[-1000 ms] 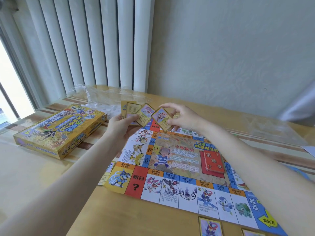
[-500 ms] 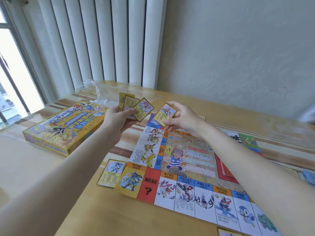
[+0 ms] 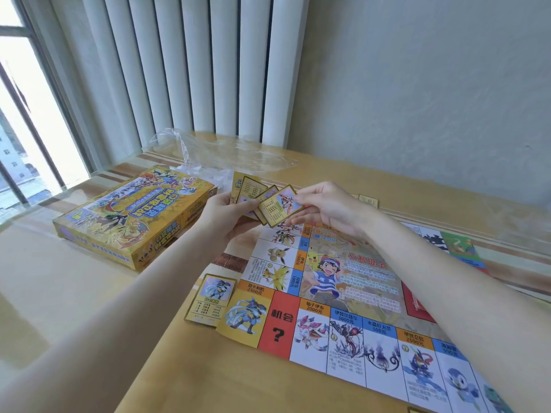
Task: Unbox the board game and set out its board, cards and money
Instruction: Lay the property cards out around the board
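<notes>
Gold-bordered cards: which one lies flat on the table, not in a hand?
The gold-bordered card beside the game board's near-left corner. The others are fanned in the left hand or pinched by the right hand.

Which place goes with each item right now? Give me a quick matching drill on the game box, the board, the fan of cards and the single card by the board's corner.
Things:
1. game box
2. board
3. fan of cards
4. single card

Places:
A. flat on the table, touching the board's near left corner
B. held in the left hand
C. closed, on the table's left side near the window
D. spread open under the right forearm

Pairs: 1-C, 2-D, 3-B, 4-A
</notes>
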A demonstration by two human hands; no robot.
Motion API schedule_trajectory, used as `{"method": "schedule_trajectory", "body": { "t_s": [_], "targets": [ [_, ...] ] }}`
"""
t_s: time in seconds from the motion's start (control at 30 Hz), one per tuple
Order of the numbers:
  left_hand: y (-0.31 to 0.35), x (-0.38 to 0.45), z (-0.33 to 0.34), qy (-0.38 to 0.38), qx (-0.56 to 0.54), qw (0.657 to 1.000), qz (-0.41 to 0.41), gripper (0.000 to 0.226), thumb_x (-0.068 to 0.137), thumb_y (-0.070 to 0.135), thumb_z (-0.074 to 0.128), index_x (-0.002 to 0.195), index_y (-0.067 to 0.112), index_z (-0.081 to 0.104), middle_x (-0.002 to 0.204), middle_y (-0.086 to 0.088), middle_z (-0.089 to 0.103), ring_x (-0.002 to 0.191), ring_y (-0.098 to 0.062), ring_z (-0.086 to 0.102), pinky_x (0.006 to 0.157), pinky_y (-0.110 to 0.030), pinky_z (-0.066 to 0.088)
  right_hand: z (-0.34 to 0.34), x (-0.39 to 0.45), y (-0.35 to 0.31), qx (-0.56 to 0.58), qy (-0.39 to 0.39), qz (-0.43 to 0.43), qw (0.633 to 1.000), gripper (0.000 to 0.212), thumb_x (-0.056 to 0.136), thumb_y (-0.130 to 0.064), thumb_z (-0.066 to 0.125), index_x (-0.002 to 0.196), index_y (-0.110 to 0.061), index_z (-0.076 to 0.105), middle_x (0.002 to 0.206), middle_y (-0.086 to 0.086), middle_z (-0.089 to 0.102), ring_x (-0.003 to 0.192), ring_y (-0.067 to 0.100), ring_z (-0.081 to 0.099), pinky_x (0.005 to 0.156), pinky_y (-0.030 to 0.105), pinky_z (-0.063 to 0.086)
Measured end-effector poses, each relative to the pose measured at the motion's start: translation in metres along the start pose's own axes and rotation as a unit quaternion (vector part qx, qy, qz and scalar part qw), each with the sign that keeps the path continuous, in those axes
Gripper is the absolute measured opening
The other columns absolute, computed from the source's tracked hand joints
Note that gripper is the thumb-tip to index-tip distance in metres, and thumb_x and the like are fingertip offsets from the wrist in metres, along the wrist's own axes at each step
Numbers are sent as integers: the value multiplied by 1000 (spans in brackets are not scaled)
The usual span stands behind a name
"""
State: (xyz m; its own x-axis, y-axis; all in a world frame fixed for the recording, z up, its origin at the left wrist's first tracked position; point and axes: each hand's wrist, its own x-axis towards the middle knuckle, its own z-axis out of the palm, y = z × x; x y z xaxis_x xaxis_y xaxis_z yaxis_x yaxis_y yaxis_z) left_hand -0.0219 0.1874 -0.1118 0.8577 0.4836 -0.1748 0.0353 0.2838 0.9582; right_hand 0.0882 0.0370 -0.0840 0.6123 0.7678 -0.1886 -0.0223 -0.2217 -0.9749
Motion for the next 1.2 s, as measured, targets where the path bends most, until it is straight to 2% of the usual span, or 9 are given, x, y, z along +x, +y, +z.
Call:
{"method": "schedule_trajectory", "body": {
  "t_s": [0.17,0.3,0.43,0.57,0.73,0.87,0.93,1.0,1.2],
  "targets": [
    [-1,-1,1,14,21,999,25,10,88,0,58,86,9,61,85,-10,68,64,-12,68,57,-20,57,-1,-3,0,24,-14,10,1000,26,97,-11,45,102,10,60,86,19,71,70,21,71,63,22,58],
    [1,0,-1,29,35,997,56,14,87,-2,58,83,11,61,81,-7,67,58,-7,68,58,-19,57,-6,-4,-2,6,18,4,1000,31,99,-25,42,106,0,59,87,14,70,66,20,68,58,23,56],
    [4,2,-3,29,52,996,69,13,88,-1,58,84,11,61,82,-8,67,56,-6,68,58,-19,57,-10,-5,-1,-32,20,-19,999,20,93,-11,53,108,0,63,81,8,70,64,14,66,57,20,50],
    [5,3,-1,30,57,995,76,14,88,-1,58,84,12,61,82,-8,67,55,-7,68,58,-19,57,-10,-2,0,-40,39,-33,998,22,88,3,57,109,0,61,77,10,67,60,11,65,54,18,50],
    [5,13,2,31,71,994,83,14,87,1,59,85,14,61,84,-7,68,66,-11,68,67,-23,58,-16,7,2,-48,66,-41,996,26,86,3,59,111,-3,61,75,7,70,58,10,65,59,21,50],
    [8,27,9,37,69,992,95,14,89,0,58,83,13,60,81,-4,66,71,-13,66,62,-19,57,-23,15,4,-71,40,-39,996,32,84,3,61,109,-18,60,73,7,72,59,12,64,60,22,51],
    [6,37,11,39,82,991,102,9,89,0,58,91,8,62,85,-5,66,74,-15,66,63,-20,58,-26,21,7,-98,41,-36,994,31,84,3,62,104,-20,60,71,7,72,58,12,64,58,21,51],
    [3,45,12,32,114,987,109,12,89,1,58,98,8,62,86,-2,66,74,-14,66,64,-21,58,-29,28,10,-108,47,-29,993,24,83,2,63,99,-16,61,68,6,71,56,12,63,57,22,50],
    [-4,61,11,5,173,978,113,16,88,1,59,97,14,63,81,4,67,71,-8,66,63,-21,58,-43,47,20,-119,44,-15,992,5,81,-2,67,81,-6,63,65,3,70,60,14,63,61,23,48]
  ]
}}
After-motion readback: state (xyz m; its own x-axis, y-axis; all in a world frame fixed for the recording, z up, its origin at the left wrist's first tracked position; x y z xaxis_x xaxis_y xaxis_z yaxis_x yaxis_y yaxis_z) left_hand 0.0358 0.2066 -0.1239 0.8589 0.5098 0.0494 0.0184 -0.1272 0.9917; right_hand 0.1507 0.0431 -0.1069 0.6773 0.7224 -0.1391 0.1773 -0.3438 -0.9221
